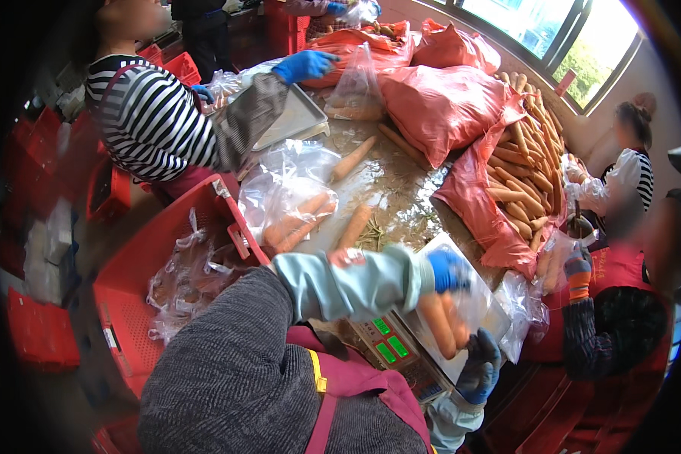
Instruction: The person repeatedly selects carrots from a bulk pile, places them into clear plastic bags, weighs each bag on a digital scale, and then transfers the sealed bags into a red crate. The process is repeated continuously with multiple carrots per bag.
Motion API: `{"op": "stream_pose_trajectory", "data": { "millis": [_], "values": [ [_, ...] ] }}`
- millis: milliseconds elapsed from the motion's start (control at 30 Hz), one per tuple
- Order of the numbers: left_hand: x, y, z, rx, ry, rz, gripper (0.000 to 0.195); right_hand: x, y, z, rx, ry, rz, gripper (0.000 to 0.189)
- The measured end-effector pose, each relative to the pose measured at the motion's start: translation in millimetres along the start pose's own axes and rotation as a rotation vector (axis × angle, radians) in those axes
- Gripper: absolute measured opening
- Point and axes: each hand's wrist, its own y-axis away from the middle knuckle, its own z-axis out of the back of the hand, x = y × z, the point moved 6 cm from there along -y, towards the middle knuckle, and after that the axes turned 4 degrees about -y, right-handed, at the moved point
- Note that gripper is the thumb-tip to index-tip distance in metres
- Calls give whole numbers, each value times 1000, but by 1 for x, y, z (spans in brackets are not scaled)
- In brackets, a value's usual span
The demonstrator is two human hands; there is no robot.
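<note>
My left hand (451, 271), in a blue glove and blurred, grips the upper part of a clear plastic bag of carrots (438, 326) above a digital scale's metal pan (491, 306). My right hand (479, 366), gloved in blue and grey, is at the pan's lower edge beside the bag's lower end, with its palm turned up and nothing visibly held. The scale's display (391, 343) is lit green. Left of the scale, a loose carrot (354, 226) and a clear bag with carrots (301, 218) lie on the wet table (397, 196).
A red crate (122, 309) with bagged carrots stands at left. Red sacks (445, 110) and an open sack of carrots (525, 164) fill the far side. A co-worker in a striped top (153, 122) reaches over another scale (295, 116); others work at right. Plastic bags (519, 312) lie nearby.
</note>
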Motion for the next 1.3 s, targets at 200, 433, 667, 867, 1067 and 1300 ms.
{"op": "stream_pose_trajectory", "data": {
  "millis": [200, 433, 667, 867, 1067, 1300],
  "values": [
    [54, -38, 169, -282, -109, 354, 31, -9, 4, 20, -30, -68, -37, 39],
    [221, -32, 298, -205, -1064, 237, 18, -41, 9, 9, -184, -63, -215, 29],
    [278, -27, 342, -161, -914, 647, 47, -53, 12, 0, -235, -35, -361, 29],
    [198, -96, 180, -93, -214, 127, 53, -65, -2, -9, -216, -38, -400, 30],
    [203, -185, 39, -207, -526, 244, 118, -77, -6, -18, -219, -16, -465, 33],
    [277, -233, 32, -29, 81, 726, 32, -71, 24, 3, -319, -143, -450, 33]
  ]
}}
